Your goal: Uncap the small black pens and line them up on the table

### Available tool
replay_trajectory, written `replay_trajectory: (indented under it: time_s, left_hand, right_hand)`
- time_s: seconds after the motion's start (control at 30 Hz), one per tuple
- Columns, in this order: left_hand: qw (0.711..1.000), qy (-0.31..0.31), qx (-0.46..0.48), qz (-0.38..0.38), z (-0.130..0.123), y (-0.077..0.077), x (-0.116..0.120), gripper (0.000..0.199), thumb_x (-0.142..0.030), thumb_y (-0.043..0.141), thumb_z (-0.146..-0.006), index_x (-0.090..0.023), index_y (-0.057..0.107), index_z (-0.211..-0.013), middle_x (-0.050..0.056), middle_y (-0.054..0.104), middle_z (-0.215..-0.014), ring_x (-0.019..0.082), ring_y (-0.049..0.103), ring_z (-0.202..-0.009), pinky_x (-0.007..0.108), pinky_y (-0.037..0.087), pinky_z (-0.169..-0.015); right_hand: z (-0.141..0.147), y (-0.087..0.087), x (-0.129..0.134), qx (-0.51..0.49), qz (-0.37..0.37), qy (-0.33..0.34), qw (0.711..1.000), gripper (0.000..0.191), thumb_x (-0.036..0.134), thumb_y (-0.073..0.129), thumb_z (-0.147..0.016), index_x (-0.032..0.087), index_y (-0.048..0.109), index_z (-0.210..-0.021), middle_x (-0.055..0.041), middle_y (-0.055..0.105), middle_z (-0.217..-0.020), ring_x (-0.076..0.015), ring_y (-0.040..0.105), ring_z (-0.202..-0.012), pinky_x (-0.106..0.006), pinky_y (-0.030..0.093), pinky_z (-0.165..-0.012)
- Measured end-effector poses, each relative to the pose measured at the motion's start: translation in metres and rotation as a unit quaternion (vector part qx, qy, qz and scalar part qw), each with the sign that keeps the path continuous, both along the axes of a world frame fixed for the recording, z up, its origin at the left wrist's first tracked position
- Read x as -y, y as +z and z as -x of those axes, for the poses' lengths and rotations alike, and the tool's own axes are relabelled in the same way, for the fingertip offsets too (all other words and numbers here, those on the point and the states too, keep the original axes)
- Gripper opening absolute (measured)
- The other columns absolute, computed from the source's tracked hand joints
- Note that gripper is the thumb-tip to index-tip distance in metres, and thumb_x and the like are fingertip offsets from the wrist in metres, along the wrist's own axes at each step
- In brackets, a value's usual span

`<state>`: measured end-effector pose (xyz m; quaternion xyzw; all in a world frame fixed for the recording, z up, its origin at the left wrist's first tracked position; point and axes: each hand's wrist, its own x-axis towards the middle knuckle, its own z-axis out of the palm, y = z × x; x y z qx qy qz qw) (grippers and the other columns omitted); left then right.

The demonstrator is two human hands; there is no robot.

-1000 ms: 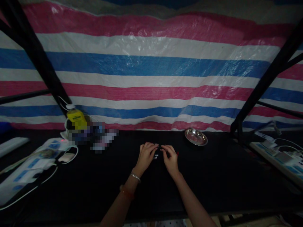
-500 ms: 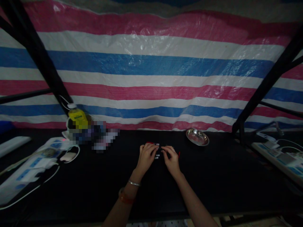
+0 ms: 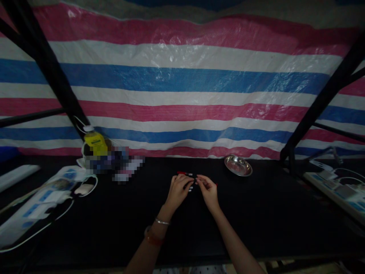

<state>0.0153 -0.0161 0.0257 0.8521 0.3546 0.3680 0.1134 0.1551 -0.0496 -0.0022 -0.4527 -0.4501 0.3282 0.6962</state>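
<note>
small dark piece (image 3: 195,180): between the fingertips of both hands, over the middle of the black tabletop (image 3: 122,220); too small to make out its shape
left hand (image 3: 178,188): thumb and fingers bent together, pinching at the dark piece
right hand (image 3: 208,189): thumb and forefinger curled in close from the other side; cannot tell whether they grip it too
red-and-silver piece (image 3: 184,173): lying just beyond the left fingers
silvery piece (image 3: 191,188): just beside the left thumb, partly hidden
red bit (image 3: 216,185): peeking out past the right hand's outer edge
left wrist: silver bangle (image 3: 162,221), with an orange band (image 3: 154,239) below it
steel dish (image 3: 238,166): beyond the right hand, well apart, near the striped sheet (image 3: 182,112)
yellow bottle (image 3: 96,142): far left, beyond the power strip (image 3: 11,227)
</note>
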Motion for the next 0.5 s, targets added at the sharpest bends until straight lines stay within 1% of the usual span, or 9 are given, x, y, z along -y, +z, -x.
replay_trajectory:
  time_s: [0.1, 0.2, 0.3, 0.4, 0.5]
  left_hand:
    - [1.0, -0.019, 0.002, -0.008, -0.0019, -0.0009, 0.0017, 0.015, -0.022, 0.052, -0.086, -0.022, 0.063, -0.096, 0.001, 0.068, -0.092, 0.016, 0.057, -0.091, 0.032, 0.035, -0.081]
    - [1.0, -0.015, 0.01, -0.018, -0.003, -0.0029, 0.0022, 0.013, -0.021, 0.053, -0.085, -0.021, 0.063, -0.093, 0.001, 0.069, -0.089, 0.016, 0.058, -0.089, 0.032, 0.036, -0.08]
    - [0.999, -0.007, 0.017, -0.032, -0.0033, -0.0051, 0.0018, 0.012, -0.021, 0.055, -0.084, -0.022, 0.064, -0.093, 0.001, 0.069, -0.09, 0.016, 0.058, -0.089, 0.032, 0.037, -0.08]
    - [0.999, 0.001, 0.024, -0.042, -0.0032, -0.0065, 0.0012, 0.012, -0.021, 0.057, -0.083, -0.022, 0.063, -0.093, 0.0, 0.069, -0.092, 0.016, 0.058, -0.088, 0.031, 0.038, -0.079]
    - [0.999, 0.005, 0.03, -0.044, -0.0029, -0.007, 0.0004, 0.013, -0.021, 0.058, -0.083, -0.021, 0.063, -0.094, 0.001, 0.069, -0.092, 0.016, 0.058, -0.087, 0.032, 0.038, -0.079]
  right_hand:
    - [0.0012, 0.0016, -0.0019, -0.07, 0.01, 0.019, 0.997, 0.029, 0.035, 0.071, -0.066, 0.017, 0.067, -0.088, -0.0037, 0.07, -0.079, -0.0156, 0.064, -0.07, -0.03, 0.052, -0.068]
    - [0.0003, 0.0029, -0.0028, -0.111, 0.037, 0.02, 0.993, 0.033, 0.037, 0.076, -0.059, 0.016, 0.069, -0.084, -0.0042, 0.071, -0.076, -0.0148, 0.063, -0.064, -0.028, 0.052, -0.062]
    - [-0.0012, 0.0031, -0.0019, -0.106, 0.061, 0.02, 0.992, 0.034, 0.038, 0.076, -0.058, 0.015, 0.07, -0.082, -0.0046, 0.071, -0.071, -0.0143, 0.062, -0.059, -0.027, 0.05, -0.057]
    - [-0.0011, 0.0017, -0.0007, -0.084, 0.074, 0.021, 0.993, 0.033, 0.04, 0.075, -0.06, 0.015, 0.072, -0.082, -0.004, 0.07, -0.068, -0.0151, 0.062, -0.059, -0.028, 0.05, -0.057]
    - [0.0, -0.0005, -0.001, -0.084, 0.087, 0.021, 0.992, 0.034, 0.039, 0.076, -0.058, 0.016, 0.073, -0.083, -0.0033, 0.07, -0.067, -0.0143, 0.06, -0.056, -0.028, 0.049, -0.056]
